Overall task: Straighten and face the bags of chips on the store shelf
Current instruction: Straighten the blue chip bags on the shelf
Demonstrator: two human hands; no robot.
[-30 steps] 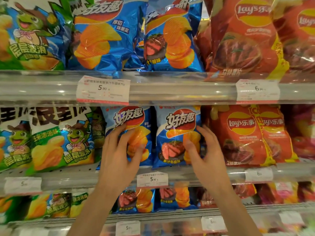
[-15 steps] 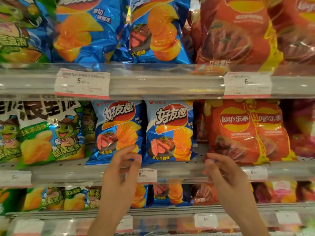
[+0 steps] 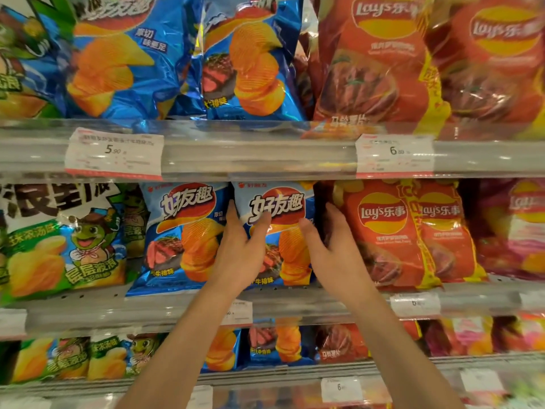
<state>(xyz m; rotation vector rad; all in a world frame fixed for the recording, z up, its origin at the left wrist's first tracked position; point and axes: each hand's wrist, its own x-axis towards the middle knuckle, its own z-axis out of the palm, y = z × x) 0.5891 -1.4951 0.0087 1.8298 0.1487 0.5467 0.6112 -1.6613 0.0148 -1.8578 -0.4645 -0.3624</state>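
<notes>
Two blue steak-flavour chip bags stand upright side by side on the middle shelf. My left hand (image 3: 240, 249) grips the left edge of the right blue bag (image 3: 277, 202), thumb across its front and fingers slipped between it and the left blue bag (image 3: 180, 231). My right hand (image 3: 333, 246) holds the same bag's right edge, thumb on the front and fingers in the gap beside the red Lay's bag (image 3: 383, 231). The held bag faces forward.
Green frog-print bags (image 3: 65, 243) fill the middle shelf's left; more red and pink bags sit at right. The upper shelf carries large blue (image 3: 118, 63) and red bags (image 3: 371, 60). Price-tag rails (image 3: 265, 149) run along each shelf front. A lower shelf holds smaller bags.
Both hands dropped from the blue bags to the shelf rail, then rose again. They now close on the two sides of the right blue bag.
</notes>
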